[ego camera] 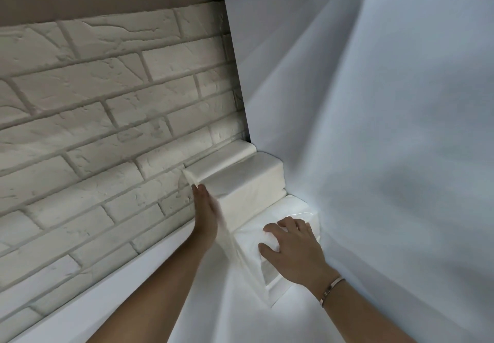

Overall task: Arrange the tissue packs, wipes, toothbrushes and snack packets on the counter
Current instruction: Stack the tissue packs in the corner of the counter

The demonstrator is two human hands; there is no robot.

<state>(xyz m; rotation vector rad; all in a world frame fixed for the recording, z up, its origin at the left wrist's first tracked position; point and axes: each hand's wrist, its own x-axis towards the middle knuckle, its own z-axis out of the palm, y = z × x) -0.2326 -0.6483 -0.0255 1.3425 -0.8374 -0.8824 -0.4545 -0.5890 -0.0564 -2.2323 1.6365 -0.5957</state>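
A row of white tissue packs sits right of centre in the frame, pushed into the corner where a pale brick wall (pixel 107 102) meets a white panel (pixel 374 102), all on a white counter (pixel 227 316). The left hand (pixel 207 209) lies flat with straight fingers against the left side of the row, touching the middle tissue pack (pixel 246 182), with the far tissue pack (pixel 224 154) just beyond it. The right hand (pixel 294 246), a bracelet (pixel 331 289) on its wrist, grips the nearest tissue pack (pixel 296 206), fingers bent over its top and thumb hooked on its near end.
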